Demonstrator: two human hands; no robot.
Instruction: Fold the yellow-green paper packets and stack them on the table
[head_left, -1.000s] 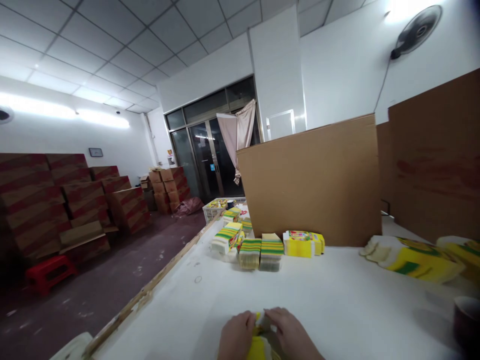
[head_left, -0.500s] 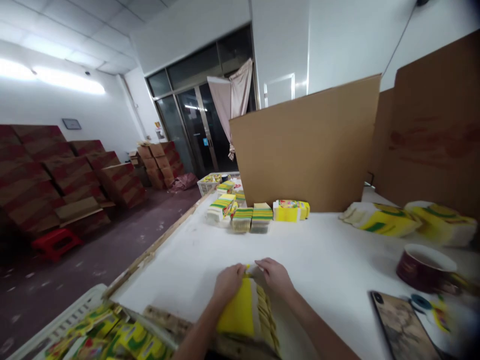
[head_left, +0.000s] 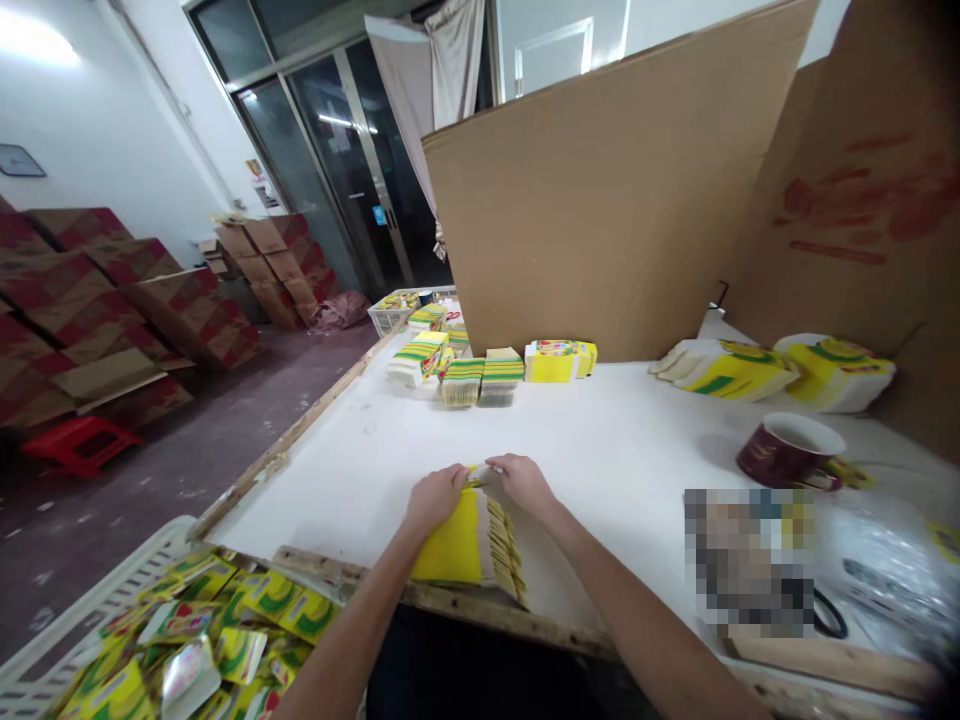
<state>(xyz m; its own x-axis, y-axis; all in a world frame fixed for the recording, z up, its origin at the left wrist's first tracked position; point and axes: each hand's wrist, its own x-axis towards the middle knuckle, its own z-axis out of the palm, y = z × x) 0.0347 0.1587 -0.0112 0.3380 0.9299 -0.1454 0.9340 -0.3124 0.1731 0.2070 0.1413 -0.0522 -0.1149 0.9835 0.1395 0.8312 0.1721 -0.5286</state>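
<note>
A stack of flat yellow packets lies on the white table near its front edge. My left hand is curled over the stack's far left corner. My right hand is closed on the far right corner. Both hands pinch the top packet at its far end. Along the stack's right side the layered packet edges show, fanned out.
Bundles of yellow-green packets sit at the table's far side before a tall cardboard sheet. More bundles and a dark red cup are to the right. A white crate of loose packets stands lower left. Cartons line the wall.
The view has tilted down, so the stack, my forearms, the crate and the cup have come into sight. My hands keep their grip on the stack's far end.
</note>
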